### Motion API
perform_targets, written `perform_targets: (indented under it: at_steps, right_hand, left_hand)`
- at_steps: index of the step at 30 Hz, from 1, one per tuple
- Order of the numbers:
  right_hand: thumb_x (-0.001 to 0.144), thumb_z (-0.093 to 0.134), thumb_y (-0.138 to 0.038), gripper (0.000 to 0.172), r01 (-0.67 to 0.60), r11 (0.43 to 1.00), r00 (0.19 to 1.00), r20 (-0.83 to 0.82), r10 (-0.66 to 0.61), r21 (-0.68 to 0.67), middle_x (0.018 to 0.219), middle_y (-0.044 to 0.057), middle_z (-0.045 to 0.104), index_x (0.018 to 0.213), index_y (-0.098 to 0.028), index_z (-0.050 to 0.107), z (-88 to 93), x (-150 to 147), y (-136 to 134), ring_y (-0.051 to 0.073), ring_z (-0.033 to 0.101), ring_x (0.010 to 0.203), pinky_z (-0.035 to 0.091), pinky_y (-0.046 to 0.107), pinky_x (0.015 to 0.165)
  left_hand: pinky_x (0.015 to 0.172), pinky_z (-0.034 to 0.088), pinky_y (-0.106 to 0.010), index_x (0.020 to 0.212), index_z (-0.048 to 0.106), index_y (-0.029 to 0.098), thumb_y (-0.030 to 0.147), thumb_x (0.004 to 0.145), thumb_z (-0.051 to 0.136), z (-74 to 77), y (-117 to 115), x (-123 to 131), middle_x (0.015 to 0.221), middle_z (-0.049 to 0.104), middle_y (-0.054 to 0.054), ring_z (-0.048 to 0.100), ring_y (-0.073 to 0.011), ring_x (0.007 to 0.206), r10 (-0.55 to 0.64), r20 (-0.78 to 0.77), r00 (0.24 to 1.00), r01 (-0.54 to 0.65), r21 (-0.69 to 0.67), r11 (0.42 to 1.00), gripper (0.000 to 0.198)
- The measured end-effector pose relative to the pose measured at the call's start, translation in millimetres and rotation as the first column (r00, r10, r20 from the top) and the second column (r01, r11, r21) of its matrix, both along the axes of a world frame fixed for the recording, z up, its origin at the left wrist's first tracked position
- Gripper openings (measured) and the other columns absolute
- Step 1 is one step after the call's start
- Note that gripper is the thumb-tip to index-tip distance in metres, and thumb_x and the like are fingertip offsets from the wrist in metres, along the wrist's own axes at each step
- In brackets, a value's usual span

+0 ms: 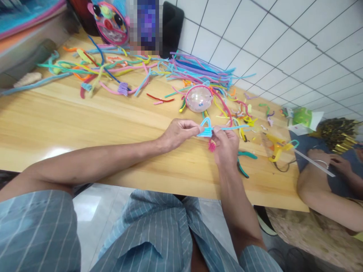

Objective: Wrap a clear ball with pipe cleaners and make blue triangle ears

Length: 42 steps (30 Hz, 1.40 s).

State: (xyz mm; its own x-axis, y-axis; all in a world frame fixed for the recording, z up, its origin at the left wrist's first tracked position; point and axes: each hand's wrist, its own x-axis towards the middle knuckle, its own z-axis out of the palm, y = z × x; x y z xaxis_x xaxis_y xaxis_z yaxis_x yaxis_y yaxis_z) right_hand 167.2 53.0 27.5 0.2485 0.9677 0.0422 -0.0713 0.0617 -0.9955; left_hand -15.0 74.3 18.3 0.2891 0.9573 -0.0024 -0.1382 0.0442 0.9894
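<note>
A light blue pipe cleaner (206,131) is folded into tight rows with a loop standing up on top. Its left end is pinched between the thumb and fingers of my left hand (181,132). My right hand (226,141) grips the other side, and a straight tail of the same pipe cleaner runs out to the right past the thumb. Below, next to my right fingers, is a small pink coiled piece (211,146); whether they touch it I cannot tell. Pliers with teal handles (244,160) lie partly hidden behind my right hand.
A clear round plastic dome (199,99) with a pink rim sits beyond my hands. Behind it lies a bundle of pipe cleaners (198,71), with loose ones at left. A yellow glue gun (276,146) is at right, near another person's arm (326,189). A tiled wall (255,34) bounds the back.
</note>
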Motion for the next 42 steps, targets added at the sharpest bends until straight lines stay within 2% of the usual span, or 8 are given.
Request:
perform_targets:
  at_steps: [6,9,14,18,25,29,37,42]
  right_hand:
    - [0.077,0.087,-0.047,0.030,-0.002,1.000,0.997,0.072,0.003,-0.006,0.071,-0.004,0.071,0.078,-0.024,0.069,-4.1,3,0,0.015,0.063,0.065,0.056,0.031,0.067]
    - [0.077,0.084,-0.042,0.024,0.008,1.000,0.997,0.078,-0.008,0.000,0.071,-0.004,0.070,0.078,-0.023,0.069,-3.6,2,0,0.015,0.063,0.066,0.057,0.032,0.070]
    - [0.078,0.079,-0.039,0.018,0.053,0.998,0.996,0.072,-0.055,0.038,0.073,-0.004,0.069,0.079,-0.023,0.070,-4.5,-1,-2,0.014,0.061,0.069,0.055,0.031,0.073]
    - [0.079,0.079,-0.038,0.017,0.046,0.997,0.993,0.105,-0.051,0.055,0.070,-0.005,0.066,0.078,-0.023,0.071,-5.3,-3,-3,0.014,0.058,0.067,0.052,0.030,0.072]
    - [0.081,0.077,-0.035,0.012,0.040,0.992,0.980,0.190,-0.063,0.122,0.073,-0.005,0.064,0.079,-0.024,0.072,-6.3,-3,-6,0.015,0.056,0.071,0.050,0.030,0.073]
    - [0.080,0.078,-0.036,0.014,0.028,0.993,0.988,0.149,-0.044,0.113,0.074,-0.004,0.066,0.078,-0.024,0.071,-9.8,-3,-3,0.015,0.058,0.072,0.050,0.031,0.074]
    - [0.086,0.080,-0.042,0.020,0.007,0.980,0.988,0.151,-0.038,0.199,0.072,-0.004,0.068,0.081,-0.023,0.075,-11.1,-7,-3,0.015,0.059,0.069,0.049,0.031,0.070]
    - [0.086,0.080,-0.043,0.023,0.026,0.986,0.980,0.190,-0.057,0.162,0.069,-0.005,0.066,0.077,-0.023,0.073,-9.6,-8,-2,0.015,0.058,0.067,0.050,0.030,0.069]
  left_hand:
    - [0.068,0.045,-0.026,0.082,0.083,0.015,0.066,0.070,0.093,-0.8,0,3,0.078,0.075,-0.002,0.057,-0.0118,0.071,0.017,0.043,0.999,-0.016,-0.005,1.000,0.053]
    - [0.069,0.048,-0.025,0.083,0.082,0.016,0.069,0.069,0.093,-1.2,0,4,0.079,0.076,-0.002,0.061,-0.0129,0.073,-0.043,0.085,0.995,0.046,-0.039,0.998,0.056]
    - [0.067,0.053,-0.026,0.083,0.078,0.016,0.083,0.075,0.081,-3.0,4,4,0.086,0.076,-0.006,0.068,-0.0152,0.076,-0.125,0.213,0.969,0.157,-0.142,0.977,0.068]
    - [0.067,0.051,-0.024,0.085,0.078,0.016,0.067,0.068,0.095,-0.7,5,3,0.083,0.074,-0.002,0.064,-0.0125,0.075,-0.166,0.171,0.971,0.189,-0.130,0.973,0.056]
    - [0.062,0.045,-0.023,0.074,0.075,0.016,0.059,0.065,0.096,4.2,2,3,0.071,0.067,0.001,0.053,-0.0093,0.065,-0.123,0.138,0.983,0.140,-0.117,0.983,0.049]
    - [0.064,0.046,-0.024,0.077,0.076,0.016,0.060,0.065,0.095,4.6,0,4,0.074,0.068,0.001,0.055,-0.0101,0.068,-0.086,0.134,0.987,0.101,-0.110,0.989,0.050]
    - [0.068,0.048,-0.025,0.079,0.076,0.017,0.065,0.067,0.093,5.8,-4,5,0.077,0.068,0.001,0.055,-0.0112,0.073,-0.021,0.132,0.991,0.030,-0.064,0.997,0.052]
    - [0.070,0.049,-0.025,0.080,0.075,0.017,0.067,0.069,0.091,9.6,-4,4,0.079,0.068,0.001,0.057,-0.0119,0.075,-0.040,0.124,0.991,0.053,-0.096,0.994,0.054]
